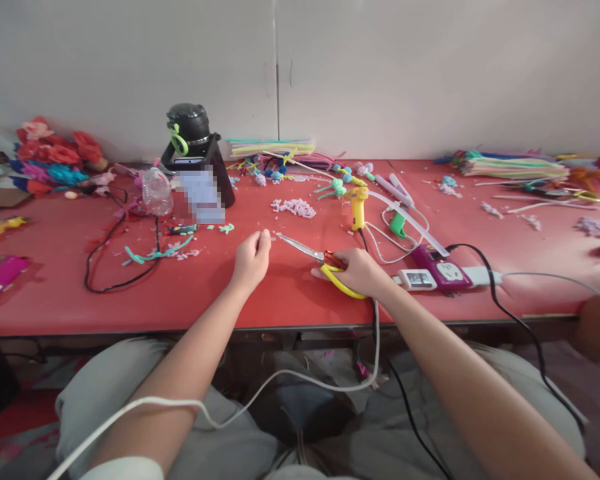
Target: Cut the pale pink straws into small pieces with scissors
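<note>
My right hand (355, 270) is wrapped round the handles of a pair of scissors (305, 249), yellow and red with metal blades. The blades point left and look closed or nearly so. Just left of their tips is my left hand (253, 260), closed with thumb and finger pinched together. Whatever it may hold is too small to make out; pale bits show by the fingertips. Beyond the hands lies a heap of short pale lilac fuzzy pieces (295, 208). A yellow glue gun (358, 208) stands upright behind the scissors, a clear glue stick (410, 220) reaching from it.
A purple power strip (443, 270) with a white plug-in adapter (417, 279) lies right. Black cables (91, 260) loop at left. A phone (203, 193) leans on a black holder (224, 177) with a bottle (189, 123). Fuzzy stem bundles (515, 167) line the back.
</note>
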Demonstrator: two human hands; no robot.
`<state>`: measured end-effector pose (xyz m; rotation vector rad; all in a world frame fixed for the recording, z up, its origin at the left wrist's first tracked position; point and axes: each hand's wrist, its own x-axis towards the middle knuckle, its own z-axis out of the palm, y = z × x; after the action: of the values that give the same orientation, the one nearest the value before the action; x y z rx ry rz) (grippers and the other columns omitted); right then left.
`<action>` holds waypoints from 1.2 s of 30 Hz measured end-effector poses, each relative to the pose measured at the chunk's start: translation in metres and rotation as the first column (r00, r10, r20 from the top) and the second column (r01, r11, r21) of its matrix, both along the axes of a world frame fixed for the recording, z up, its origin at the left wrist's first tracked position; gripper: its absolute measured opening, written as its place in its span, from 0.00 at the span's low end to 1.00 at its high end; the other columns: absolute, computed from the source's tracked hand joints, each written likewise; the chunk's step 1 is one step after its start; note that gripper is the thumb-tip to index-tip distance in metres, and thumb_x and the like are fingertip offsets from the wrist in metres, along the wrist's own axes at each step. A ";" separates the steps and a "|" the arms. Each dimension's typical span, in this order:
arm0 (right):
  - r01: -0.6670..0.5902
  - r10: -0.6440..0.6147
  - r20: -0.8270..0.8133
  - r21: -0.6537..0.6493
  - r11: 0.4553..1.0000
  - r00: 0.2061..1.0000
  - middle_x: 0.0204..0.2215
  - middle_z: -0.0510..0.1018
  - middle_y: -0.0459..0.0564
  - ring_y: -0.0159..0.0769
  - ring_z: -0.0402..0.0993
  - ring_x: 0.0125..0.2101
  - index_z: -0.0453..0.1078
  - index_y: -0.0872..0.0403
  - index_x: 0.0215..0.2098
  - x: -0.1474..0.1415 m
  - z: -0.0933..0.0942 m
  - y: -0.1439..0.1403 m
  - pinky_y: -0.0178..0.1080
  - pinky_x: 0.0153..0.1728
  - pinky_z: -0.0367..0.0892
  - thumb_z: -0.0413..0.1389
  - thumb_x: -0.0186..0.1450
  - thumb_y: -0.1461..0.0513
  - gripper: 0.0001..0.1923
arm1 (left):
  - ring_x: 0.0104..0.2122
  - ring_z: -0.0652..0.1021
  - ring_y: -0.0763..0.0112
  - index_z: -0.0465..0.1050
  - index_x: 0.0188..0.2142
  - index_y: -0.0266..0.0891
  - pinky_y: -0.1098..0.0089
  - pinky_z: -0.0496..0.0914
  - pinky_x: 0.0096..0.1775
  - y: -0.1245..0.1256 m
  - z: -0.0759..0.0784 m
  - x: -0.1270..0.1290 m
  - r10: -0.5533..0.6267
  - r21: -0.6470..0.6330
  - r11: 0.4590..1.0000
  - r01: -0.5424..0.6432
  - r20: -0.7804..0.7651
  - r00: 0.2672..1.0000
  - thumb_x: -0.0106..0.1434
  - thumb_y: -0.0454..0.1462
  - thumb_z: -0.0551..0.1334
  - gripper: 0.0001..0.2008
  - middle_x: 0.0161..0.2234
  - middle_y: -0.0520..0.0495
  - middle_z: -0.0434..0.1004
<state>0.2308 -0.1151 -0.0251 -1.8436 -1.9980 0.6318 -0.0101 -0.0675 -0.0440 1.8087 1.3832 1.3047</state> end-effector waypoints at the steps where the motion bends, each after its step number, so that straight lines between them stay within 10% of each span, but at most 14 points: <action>1: 0.000 0.000 -0.005 -0.005 1.000 1.000 0.18 0.60 0.43 0.30 0.52 0.22 0.55 0.51 0.19 0.000 0.001 0.000 0.36 0.23 0.48 0.57 0.52 0.33 0.33 | 0.20 0.62 0.73 0.55 0.23 0.42 0.68 0.56 0.24 0.000 -0.001 0.000 -0.004 -0.001 1.000 0.004 0.014 1.000 0.72 0.47 0.51 0.21 0.19 0.53 0.57; 36: -0.031 0.031 0.009 -0.007 0.999 0.999 0.18 0.60 0.43 0.29 0.52 0.22 0.57 0.52 0.19 0.001 0.003 0.000 0.37 0.23 0.47 0.57 0.51 0.32 0.34 | 0.21 0.62 0.73 0.57 0.25 0.42 0.70 0.59 0.25 0.004 -0.006 -0.003 -0.050 -0.013 0.999 0.052 0.082 0.995 0.71 0.51 0.51 0.21 0.20 0.53 0.57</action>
<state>0.2319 -0.1152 -0.0220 -1.8257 -2.0361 0.6414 -0.0130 -0.0632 -0.0499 1.7493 1.2916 1.3239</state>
